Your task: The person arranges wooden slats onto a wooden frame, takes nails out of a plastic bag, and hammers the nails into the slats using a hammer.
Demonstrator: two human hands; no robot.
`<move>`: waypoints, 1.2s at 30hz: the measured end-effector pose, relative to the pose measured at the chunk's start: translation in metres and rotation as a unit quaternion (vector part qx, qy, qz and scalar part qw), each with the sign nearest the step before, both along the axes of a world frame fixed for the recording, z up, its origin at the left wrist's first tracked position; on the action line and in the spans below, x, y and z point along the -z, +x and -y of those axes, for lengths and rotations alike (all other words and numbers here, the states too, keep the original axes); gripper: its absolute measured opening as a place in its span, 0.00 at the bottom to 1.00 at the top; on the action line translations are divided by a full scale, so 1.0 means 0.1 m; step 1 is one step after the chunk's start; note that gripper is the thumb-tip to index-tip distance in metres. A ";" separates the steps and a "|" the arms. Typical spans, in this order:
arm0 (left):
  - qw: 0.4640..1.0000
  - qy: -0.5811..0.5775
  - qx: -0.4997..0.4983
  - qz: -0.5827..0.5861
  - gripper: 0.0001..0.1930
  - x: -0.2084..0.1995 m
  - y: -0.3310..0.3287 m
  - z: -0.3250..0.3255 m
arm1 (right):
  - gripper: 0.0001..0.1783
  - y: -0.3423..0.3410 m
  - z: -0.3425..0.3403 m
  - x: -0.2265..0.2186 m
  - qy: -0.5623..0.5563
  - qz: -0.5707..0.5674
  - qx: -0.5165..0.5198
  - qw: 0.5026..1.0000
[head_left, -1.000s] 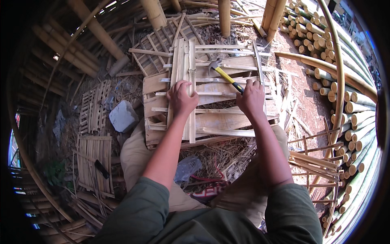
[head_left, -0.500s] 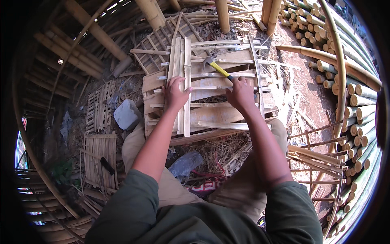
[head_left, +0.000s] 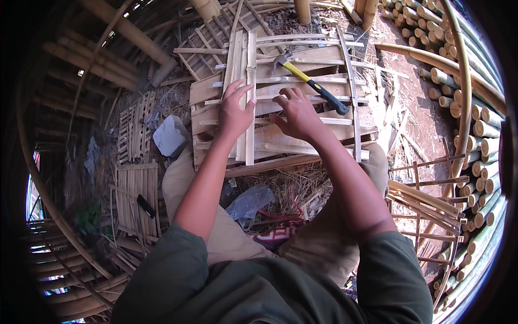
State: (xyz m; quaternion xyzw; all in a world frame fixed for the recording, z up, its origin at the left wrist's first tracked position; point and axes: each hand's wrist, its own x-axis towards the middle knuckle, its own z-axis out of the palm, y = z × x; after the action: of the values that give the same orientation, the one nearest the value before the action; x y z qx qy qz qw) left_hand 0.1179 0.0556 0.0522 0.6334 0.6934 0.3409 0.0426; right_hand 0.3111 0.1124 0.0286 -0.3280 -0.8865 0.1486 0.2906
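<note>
Our left hand lies over bamboo slats; whether it grips them, we cannot tell. Our right hand, empty, fingers loosely bent, is just beside them. Beyond it, our claw hammer lies across crosswise strips. Farther right, bamboo poles are stacked.

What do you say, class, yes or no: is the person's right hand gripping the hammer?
No, the hammer lies with its whole handle uncovered, and the right hand is beside it, not around it.
</note>
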 end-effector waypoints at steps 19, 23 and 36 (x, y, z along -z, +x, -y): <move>0.530 -0.818 0.130 -0.183 0.23 2.11 -0.18 1.76 | 0.12 -0.29 0.15 0.05 -0.038 0.022 -0.110 0.993; 0.572 -0.796 0.139 -0.142 0.23 2.09 0.00 1.64 | 0.10 -0.28 0.15 0.07 -0.024 0.006 -0.121 0.992; 0.654 -0.730 0.154 -0.126 0.26 2.26 0.03 1.74 | 0.07 -0.27 0.14 0.00 -0.006 -0.035 -0.084 0.996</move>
State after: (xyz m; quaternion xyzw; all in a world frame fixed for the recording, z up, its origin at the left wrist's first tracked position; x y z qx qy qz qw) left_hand 0.1204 -0.1181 -0.1740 0.5331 0.6098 -0.3693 0.4556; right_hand 0.2845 0.0987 0.0283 -0.2487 -0.8992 0.1891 0.3063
